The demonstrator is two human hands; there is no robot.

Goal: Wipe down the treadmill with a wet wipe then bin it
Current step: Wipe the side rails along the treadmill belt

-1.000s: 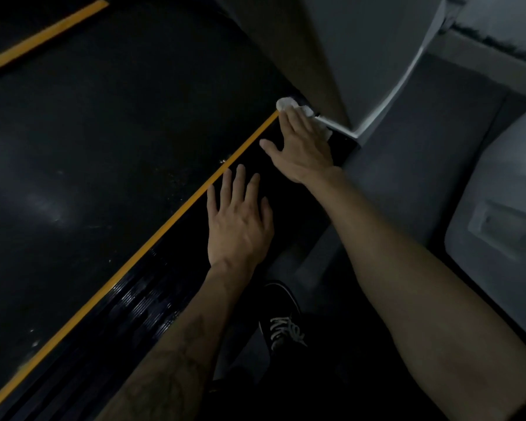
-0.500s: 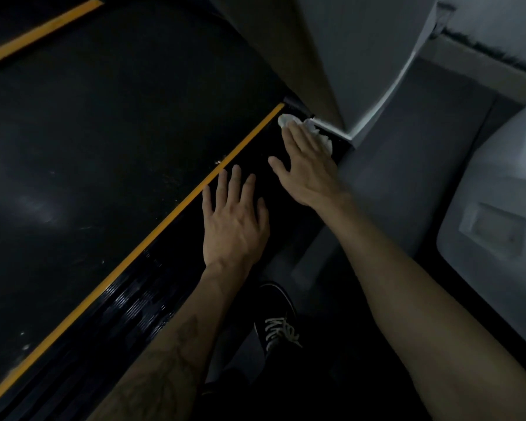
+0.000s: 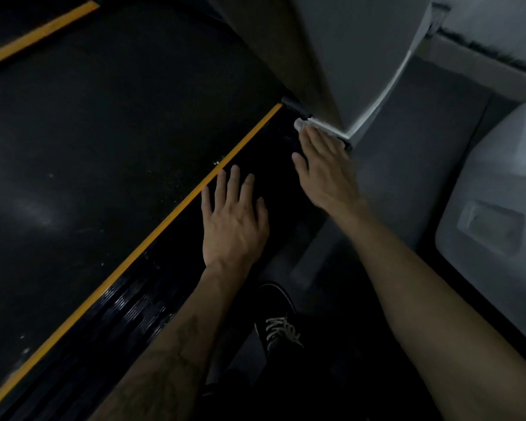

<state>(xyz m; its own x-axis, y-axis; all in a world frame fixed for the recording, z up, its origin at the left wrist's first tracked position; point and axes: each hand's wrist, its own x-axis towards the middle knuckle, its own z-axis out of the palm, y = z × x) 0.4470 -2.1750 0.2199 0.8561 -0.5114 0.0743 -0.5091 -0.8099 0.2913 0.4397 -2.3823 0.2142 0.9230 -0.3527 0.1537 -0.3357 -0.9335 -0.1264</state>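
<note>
Treadmill belt [image 3: 97, 153]: black, dim, faintly speckled; fills the ground to the left of the yellow stripe [image 3: 176, 208], which runs diagonally from bottom left up to the foot of the grey upright [image 3: 340, 56]. A second yellow stripe shows at the top left corner.

Side rail [image 3: 140, 302]: black, ribbed strip just right of the yellow stripe, running alongside it.

Left hand [image 3: 234, 220]: palm down and flat on the side rail, fingers straight and slightly spread, tips pointing up the rail, the outermost fingertip reaching the yellow stripe. It holds nothing. The forearm, tattooed, comes in from the bottom edge.

Black shoe [image 3: 278, 320]: white laces, on the floor right of the side rail, between the two forearms.

Right hand [image 3: 322, 168]: further up the rail than the left, well right of the yellow stripe, fingers straight and laid flat, thumb splayed toward the stripe. It presses down on the wet wipe [image 3: 299, 124].

Wet wipe: white, mostly hidden under the fingers; only a small fold shows past the fingertips, at the corner where the side rail meets the base of the grey upright.

Grey floor [image 3: 407, 177]: open strip right of the upright.

Pale grey housing [image 3: 498, 208]: at the right edge, with a recessed panel.
</note>
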